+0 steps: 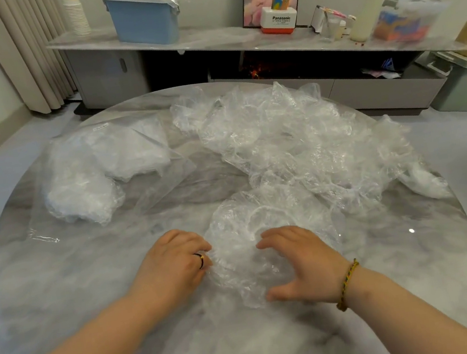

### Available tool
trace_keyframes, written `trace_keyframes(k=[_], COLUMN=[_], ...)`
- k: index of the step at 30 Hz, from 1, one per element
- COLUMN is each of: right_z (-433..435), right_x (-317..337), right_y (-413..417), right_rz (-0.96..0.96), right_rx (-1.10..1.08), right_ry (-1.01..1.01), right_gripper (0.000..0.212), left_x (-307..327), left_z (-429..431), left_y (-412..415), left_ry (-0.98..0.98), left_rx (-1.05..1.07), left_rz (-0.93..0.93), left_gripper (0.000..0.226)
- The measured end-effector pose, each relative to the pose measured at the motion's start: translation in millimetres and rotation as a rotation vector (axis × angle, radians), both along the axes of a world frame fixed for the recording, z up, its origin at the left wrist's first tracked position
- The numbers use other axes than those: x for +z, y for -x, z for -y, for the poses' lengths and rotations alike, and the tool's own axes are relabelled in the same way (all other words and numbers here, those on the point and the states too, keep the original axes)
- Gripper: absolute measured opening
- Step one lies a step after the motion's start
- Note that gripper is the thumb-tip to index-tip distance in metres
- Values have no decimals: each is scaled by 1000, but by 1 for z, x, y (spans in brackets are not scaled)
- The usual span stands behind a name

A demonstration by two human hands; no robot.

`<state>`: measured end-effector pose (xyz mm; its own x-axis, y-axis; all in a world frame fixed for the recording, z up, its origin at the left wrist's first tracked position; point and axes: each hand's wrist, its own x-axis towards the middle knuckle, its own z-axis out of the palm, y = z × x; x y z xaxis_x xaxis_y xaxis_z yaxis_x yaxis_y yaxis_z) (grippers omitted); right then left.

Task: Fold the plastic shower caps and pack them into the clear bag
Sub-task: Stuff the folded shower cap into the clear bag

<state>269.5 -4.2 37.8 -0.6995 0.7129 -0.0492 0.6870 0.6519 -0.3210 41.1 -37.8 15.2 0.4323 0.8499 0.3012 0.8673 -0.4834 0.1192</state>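
One clear plastic shower cap (243,235) lies spread on the round marble table (76,283) right in front of me. My left hand (175,260) grips the cap's left edge, its fingertips curled into the crinkled plastic. My right hand (301,263) lies over the cap's right side with fingers and thumb spread and relaxed. A big heap of loose shower caps (296,138) covers the table's right and far side. The clear bag (96,172) lies at the left, with white bunched plastic inside it.
A long low cabinet (237,44) runs behind the table with a blue bin (144,18), a Panasonic box (278,19), a roll and a clear tub on top. Curtains hang at the far left. Green crates (465,81) stand on the floor at the right.
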Motion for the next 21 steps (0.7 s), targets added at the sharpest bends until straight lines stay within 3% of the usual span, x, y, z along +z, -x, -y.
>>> trace_keyframes(k=[2,5,6,10,12,14,17,21], right_z=[-4,-7,-7,-8,-8,-2,16,39], right_x=[6,12,14,18,20,25,27,16], right_y=[-7,-12,-13,-14,-13,-9,-5,5], right_rz=[60,50,-16,-429,-657,-733,-669,-629], right_rx=[-26,-127,-197,-590,-639,-531,-260,9], right_ry=[24,-20,-35,-124,-194,-327,-505,-467], right_gripper=[93,36,26,19,14,19,26,17], left_x=[3,7,6,-4,3,5,8,13], left_z=[-1,-2,-2,-5,-7,-12,-14,-11], left_y=[4,8,9,7,-1,-5,-3,14], left_ry=[14,75,67,59,72,144,315,381], left_rx=[8,63,62,63,140,233,350,400], left_rz=[-38,-104,-124,-192,-234,-335,-446,-221], left_gripper=[19,33,35,38,30,37,47,62])
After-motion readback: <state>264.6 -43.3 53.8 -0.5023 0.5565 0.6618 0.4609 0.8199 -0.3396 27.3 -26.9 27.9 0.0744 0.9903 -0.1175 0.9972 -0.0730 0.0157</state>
